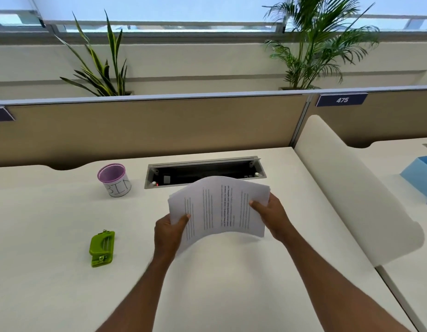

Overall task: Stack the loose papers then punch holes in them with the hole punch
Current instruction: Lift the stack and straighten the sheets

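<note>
A stack of printed white papers [219, 207] is held above the middle of the white desk [51, 224], bowed upward in an arch. My left hand [168, 232] grips the stack's left edge, thumb on top. My right hand [271, 214] grips its right edge. The green hole punch [101, 248] lies on the desk well to the left of my left hand, apart from the papers.
A purple-rimmed mesh cup labelled "BIN" [114, 179] stands at the back left. An open cable tray slot [204, 172] lies behind the papers. A rounded white divider [351, 188] borders the desk's right side, with a blue tray [421, 174] beyond it.
</note>
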### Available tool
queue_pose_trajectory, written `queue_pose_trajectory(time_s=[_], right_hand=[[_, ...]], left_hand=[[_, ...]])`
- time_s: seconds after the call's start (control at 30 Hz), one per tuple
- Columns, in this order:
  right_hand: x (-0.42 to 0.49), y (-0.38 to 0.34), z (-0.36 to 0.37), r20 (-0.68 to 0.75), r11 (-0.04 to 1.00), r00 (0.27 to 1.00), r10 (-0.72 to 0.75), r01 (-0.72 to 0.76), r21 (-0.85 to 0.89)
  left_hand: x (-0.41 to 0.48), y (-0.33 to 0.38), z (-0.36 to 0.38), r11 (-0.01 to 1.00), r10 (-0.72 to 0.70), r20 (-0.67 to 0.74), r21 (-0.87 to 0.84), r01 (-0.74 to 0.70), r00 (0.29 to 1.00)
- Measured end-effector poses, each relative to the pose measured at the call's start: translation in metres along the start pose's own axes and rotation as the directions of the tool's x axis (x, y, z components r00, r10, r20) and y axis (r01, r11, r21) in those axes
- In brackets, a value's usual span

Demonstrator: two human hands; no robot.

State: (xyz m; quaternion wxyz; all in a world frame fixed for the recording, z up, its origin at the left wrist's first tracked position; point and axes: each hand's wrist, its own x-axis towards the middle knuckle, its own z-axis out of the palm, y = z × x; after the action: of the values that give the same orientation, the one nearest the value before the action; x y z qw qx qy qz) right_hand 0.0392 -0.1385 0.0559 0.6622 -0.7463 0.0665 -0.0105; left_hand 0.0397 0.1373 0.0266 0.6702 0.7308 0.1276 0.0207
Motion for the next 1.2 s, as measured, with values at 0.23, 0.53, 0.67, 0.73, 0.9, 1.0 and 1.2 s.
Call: queue_pose_trajectory(time_s=[0.23,0.53,0.67,0.73,0.9,1.0,1.2], right_hand=[[0.0,0.019,0.003,-0.106,0.997,0.993,0.052,-0.045,0.065],[0.001,0.023,-0.012,-0.13,0.984,0.991,0.025,-0.047,-0.171],[0.019,-0.013,-0.03,-0.029,0.876,0.997,-0.073,0.05,-0.479],[0.026,-0.035,-0.034,0.027,0.807,0.993,-0.113,0.107,-0.581],[0.035,-0.079,-0.044,0.091,0.679,0.973,-0.214,0.215,-0.702],[0.037,-0.093,-0.047,0.152,0.609,0.964,-0.216,0.255,-0.751],[0.034,-0.115,-0.031,0.275,0.498,0.942,-0.195,0.336,-0.8]], left_hand=[[0.004,-0.009,0.006,0.999,0.023,-0.052,-0.025,-0.024,0.998],[0.011,-0.006,-0.002,0.999,-0.007,-0.028,-0.048,0.006,1.0],[0.031,0.022,-0.011,0.992,0.123,-0.002,0.034,-0.123,0.992],[0.04,0.035,-0.013,0.973,0.19,0.022,0.129,-0.191,0.982],[0.052,0.057,-0.015,0.92,0.334,-0.038,0.23,-0.317,0.942],[0.05,0.061,-0.017,0.909,0.357,-0.027,0.24,-0.34,0.934],[0.032,0.066,0.001,0.747,0.386,0.281,0.464,-0.476,0.879]])
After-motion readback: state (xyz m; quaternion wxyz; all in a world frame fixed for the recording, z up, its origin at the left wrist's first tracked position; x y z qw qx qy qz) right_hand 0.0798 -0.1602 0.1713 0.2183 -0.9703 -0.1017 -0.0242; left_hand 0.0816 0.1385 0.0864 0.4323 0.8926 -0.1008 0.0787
